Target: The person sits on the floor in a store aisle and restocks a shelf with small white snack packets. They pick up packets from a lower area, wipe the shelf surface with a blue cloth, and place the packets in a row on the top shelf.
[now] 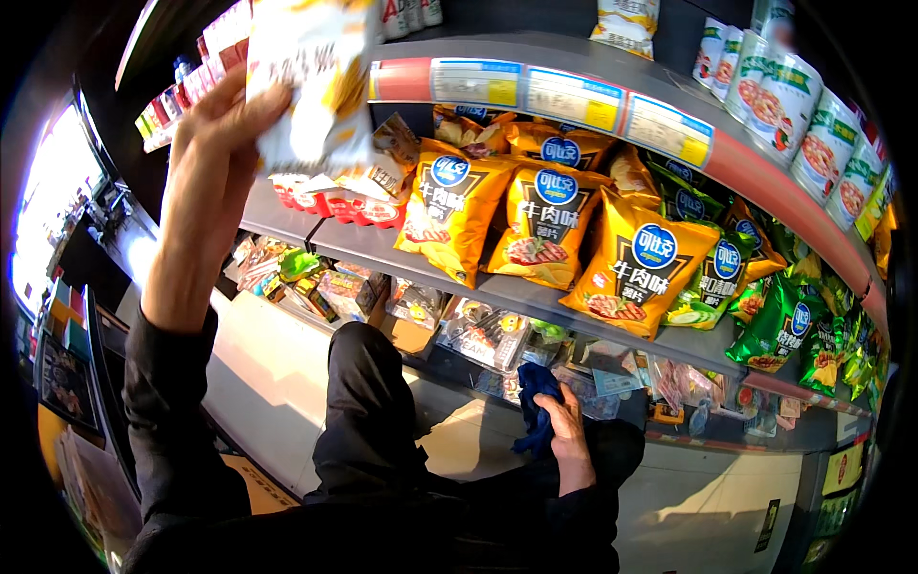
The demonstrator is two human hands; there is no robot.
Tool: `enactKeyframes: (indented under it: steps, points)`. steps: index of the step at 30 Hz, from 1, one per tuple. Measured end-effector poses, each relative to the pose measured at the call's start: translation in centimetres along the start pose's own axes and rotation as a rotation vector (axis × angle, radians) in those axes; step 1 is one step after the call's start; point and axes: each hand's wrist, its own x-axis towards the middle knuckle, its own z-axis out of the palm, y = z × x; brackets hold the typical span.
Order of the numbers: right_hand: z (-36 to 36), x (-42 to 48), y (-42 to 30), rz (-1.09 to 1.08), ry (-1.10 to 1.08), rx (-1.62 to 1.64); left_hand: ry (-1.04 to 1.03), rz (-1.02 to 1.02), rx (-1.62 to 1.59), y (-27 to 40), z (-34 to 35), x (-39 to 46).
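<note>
Raised at the upper left, my left hand [228, 118] grips a white-and-yellow snack packet [315, 86], which is blurred and cut off by the top of the view. Behind the packet's lower edge are a printed carton [387, 176] and red-topped packs [358, 208] on the middle shelf. My right hand [566, 423] is low by my knee, closed around a crumpled dark blue cloth [536, 409]. Orange bags of potato chips [552, 222] stand in a row on the middle shelf [502, 287], between my two hands in the view.
Above the chips runs the upper shelf's edge with price labels [559, 100]. White cans [774, 100] and another white-yellow packet [622, 29] stand there. Green chip bags [782, 323] fill the right. Small packaged goods [480, 333] lie on the bottom shelf, near my knees.
</note>
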Motion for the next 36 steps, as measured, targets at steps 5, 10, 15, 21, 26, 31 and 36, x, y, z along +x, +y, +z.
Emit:
enactKeyframes:
  steps: [5,10,15,21,26,31,36]
  points:
    - [-0.3,0.8,1.8,-0.015,0.069,-0.001,0.168,-0.282,-0.028,-6.0,-3.8,-4.8]
    - [-0.5,2.5,3.8,-0.007,0.119,-0.085,0.180,-0.391,-0.034,-11.0,-7.2,-4.3]
    - [-0.3,3.0,4.7,0.007,0.160,-0.071,0.157,-0.339,-0.037,-15.4,-9.0,0.6]
    - [1.0,2.2,2.8,0.081,0.204,-0.184,0.147,-0.298,0.003,-19.8,-9.4,6.2]
    - [-1.0,3.8,4.7,0.096,0.176,-0.201,0.114,-0.284,-0.085,-24.2,-9.8,11.1]
    - [0.6,2.8,2.1,0.147,0.035,-0.156,0.045,-0.333,0.010,-22.2,-8.6,11.2]
    - [1.8,2.0,1.4,0.163,0.135,-0.128,0.009,-0.357,-0.018,-24.0,-9.2,12.2]
